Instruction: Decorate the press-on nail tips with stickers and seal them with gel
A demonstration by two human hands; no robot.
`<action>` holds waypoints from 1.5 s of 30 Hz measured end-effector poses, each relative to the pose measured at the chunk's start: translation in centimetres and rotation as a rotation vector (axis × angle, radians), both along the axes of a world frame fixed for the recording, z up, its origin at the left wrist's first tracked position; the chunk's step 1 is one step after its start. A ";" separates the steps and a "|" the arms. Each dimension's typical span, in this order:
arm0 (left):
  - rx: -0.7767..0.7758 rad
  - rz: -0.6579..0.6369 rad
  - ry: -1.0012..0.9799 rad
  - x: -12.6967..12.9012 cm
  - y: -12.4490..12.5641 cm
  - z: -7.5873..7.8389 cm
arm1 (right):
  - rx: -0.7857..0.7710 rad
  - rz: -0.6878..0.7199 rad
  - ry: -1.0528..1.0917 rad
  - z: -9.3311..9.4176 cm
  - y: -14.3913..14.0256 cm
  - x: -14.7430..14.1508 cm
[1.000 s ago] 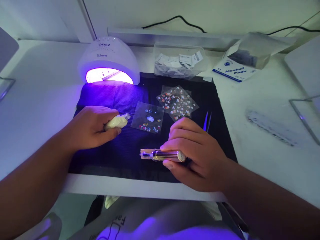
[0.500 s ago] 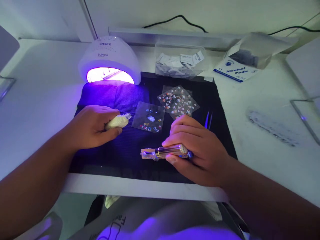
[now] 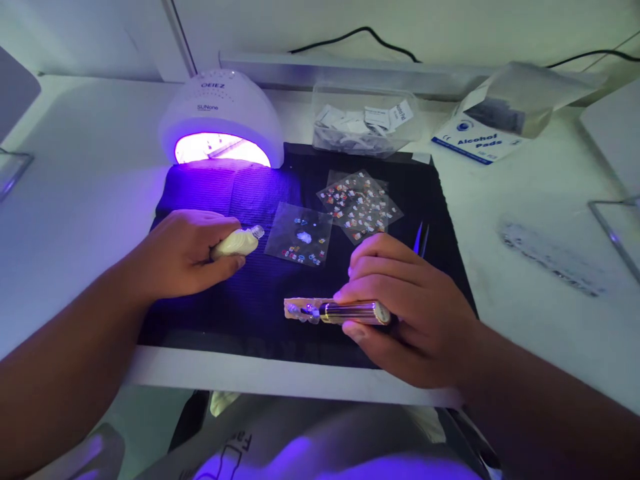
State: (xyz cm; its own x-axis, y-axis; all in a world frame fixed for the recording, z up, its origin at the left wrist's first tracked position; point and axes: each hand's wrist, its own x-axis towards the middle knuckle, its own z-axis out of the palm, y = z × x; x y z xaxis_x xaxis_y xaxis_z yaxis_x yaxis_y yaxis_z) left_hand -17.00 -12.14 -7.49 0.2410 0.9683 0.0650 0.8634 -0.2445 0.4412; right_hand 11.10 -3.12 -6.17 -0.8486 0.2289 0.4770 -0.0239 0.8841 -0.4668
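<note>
Your right hand pinches a metallic pen-shaped tool low over the black mat, a pale nail tip at its end; your left hand is closed around a small pale bottle, neck uncapped as far as can be told; tilt it further and it may leak onto the mat; a loose pinch could drop the tip. Sticker sheets and tweezers lie beyond; lit UV nail lamp, alcohol pads box on the white table.
</note>
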 end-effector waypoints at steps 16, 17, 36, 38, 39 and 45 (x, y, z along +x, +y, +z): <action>0.007 -0.008 -0.013 -0.1 -0.1 0.0 | 0.045 0.027 0.024 0.2 -0.4 0.3; 0.006 -0.006 -0.019 -0.1 -0.1 0.0 | 0.045 0.025 0.029 0.2 -0.4 0.4; 0.019 -0.030 0.000 -0.2 -0.1 0.0 | 0.067 0.087 0.051 -0.2 -0.6 0.3; 0.020 -0.035 -0.002 -0.2 -0.1 0.0 | 0.067 0.091 0.058 -0.3 -0.6 0.3; 0.022 -0.035 -0.004 -0.1 -0.1 0.0 | 0.068 0.092 0.056 -0.4 -0.6 0.3; 0.040 -0.036 -0.017 0.0 0.0 0.0 | 0.064 0.092 0.040 -0.3 -0.6 0.6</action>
